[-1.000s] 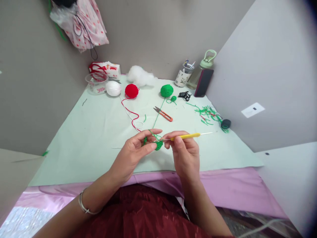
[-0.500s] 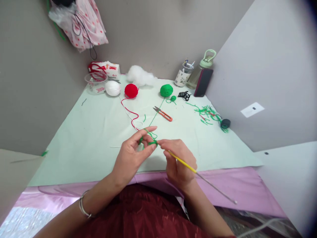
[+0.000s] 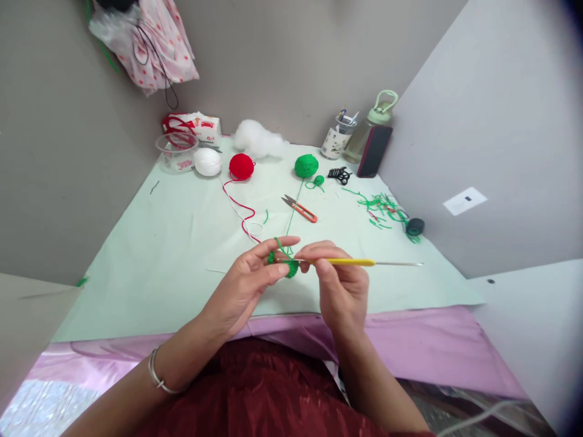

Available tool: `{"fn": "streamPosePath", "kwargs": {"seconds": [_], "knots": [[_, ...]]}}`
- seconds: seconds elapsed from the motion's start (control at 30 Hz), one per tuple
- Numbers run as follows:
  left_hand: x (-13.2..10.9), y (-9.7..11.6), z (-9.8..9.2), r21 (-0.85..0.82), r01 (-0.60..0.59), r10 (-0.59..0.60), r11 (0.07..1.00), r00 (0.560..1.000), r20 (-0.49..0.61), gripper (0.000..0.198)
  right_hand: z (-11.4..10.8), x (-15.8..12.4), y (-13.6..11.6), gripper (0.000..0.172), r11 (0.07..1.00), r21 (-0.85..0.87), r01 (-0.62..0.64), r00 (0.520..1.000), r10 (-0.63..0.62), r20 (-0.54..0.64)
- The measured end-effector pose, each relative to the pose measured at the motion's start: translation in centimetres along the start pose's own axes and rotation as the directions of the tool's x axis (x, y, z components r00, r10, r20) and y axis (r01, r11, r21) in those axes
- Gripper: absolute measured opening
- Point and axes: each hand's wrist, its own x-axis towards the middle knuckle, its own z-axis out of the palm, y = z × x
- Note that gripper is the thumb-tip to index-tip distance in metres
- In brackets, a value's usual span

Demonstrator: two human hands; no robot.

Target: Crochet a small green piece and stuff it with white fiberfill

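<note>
Head view: I see the left hand [image 3: 248, 282] pinching the small green crocheted yarn piece [image 3: 290, 269] above the six o'clock edge of the pale green surface [image 3: 159, 255], steadying it, I judge, for the thin yellow-handled metal crochet hook [image 3: 350, 262] gripped by the right hand [image 3: 341, 285], shaft pointing to three o'clock.

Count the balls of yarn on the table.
3: a white ball beside the plastic bowl, a red ball just right of it, a green ball further right, beyond the scissors. None seems hidden.
</note>
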Motion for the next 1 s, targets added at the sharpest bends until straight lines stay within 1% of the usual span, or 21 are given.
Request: {"fn": "streamPosePath", "kwargs": {"seconds": [0.07, 0.17, 0.23, 0.33, 0.4, 0.47, 0.57, 0.67, 0.73, 0.8, 0.83, 1.0], "knots": [[-0.1, -0.3, 0.1, 0.008, -0.003, 0.003, 1.000, 1.000, 0.022, 0.036, 0.1, -0.1, 0.4, 0.017, 0.999, -0.010, -0.046, 0.999, 0.046, -0.005], [-0.1, -0.4, -0.2, 0.030, -0.001, 0.001, 1.000, 1.000, -0.008, 0.039, 0.0, -0.1, 0.7, 0.019, 0.993, 0.034, -0.115, 0.993, 0.116, -0.024], [-0.1, -0.4, -0.4, 0.058, -0.014, 0.016, 0.998, 0.999, -0.035, 0.038, -0.1, 0.1, 0.7, 0.022, 0.989, 0.066, -0.131, 0.991, 0.133, -0.031], [-0.1, -0.2, -0.5, 0.113, -0.049, 0.056, 0.992, 0.997, -0.059, 0.035, -0.1, 0.2, 0.4, 0.024, 0.988, 0.093, -0.119, 0.992, 0.123, -0.035], [-0.1, -0.1, -0.5, 0.152, -0.074, 0.084, 0.986, 0.995, -0.059, 0.034, -0.1, 0.1, 0.0, 0.024, 0.994, 0.063, -0.093, 0.995, 0.095, -0.037], [-0.3, -0.1, -0.5, 0.199, -0.101, 0.115, 0.975, 0.992, -0.059, 0.034, 0.0, -0.3, -0.3, 0.024, 0.998, -0.052, -0.039, 0.999, 0.037, -0.038], [-0.4, -0.1, -0.4, 0.314, -0.150, 0.183, 0.938, 0.980, -0.078, 0.034, 0.0, -0.8, -0.3, 0.023, 0.960, -0.254, 0.115, 0.993, -0.115, 0.016], [-0.5, -0.3, -0.3, 0.435, -0.184, 0.256, 0.881, 0.960, -0.112, 0.034, -0.1, -1.2, 0.1, 0.025, 0.888, -0.348, 0.300, 0.954, -0.278, 0.114], [-0.5, -0.5, -0.3, 0.465, -0.199, 0.287, 0.863, 0.950, -0.126, 0.037, 0.0, -1.2, 0.6, 0.026, 0.841, -0.390, 0.375, 0.927, -0.339, 0.161], [-0.6, -0.6, -0.2, 0.465, -0.208, 0.299, 0.860, 0.945, -0.130, 0.039, 0.0, -1.3, 0.8, 0.026, 0.821, -0.408, 0.400, 0.916, -0.360, 0.175], [-0.6, -0.6, -0.2, 0.466, -0.208, 0.300, 0.860, 0.945, -0.130, 0.040, 0.0, -1.3, 0.8, 0.027, 0.823, -0.405, 0.398, 0.917, -0.363, 0.164], [-0.8, -0.4, -0.3, 0.482, -0.207, 0.289, 0.851, 0.952, -0.101, 0.037, -0.1, -1.4, 0.5, 0.026, 0.881, -0.347, 0.322, 0.945, -0.319, 0.068]]}}
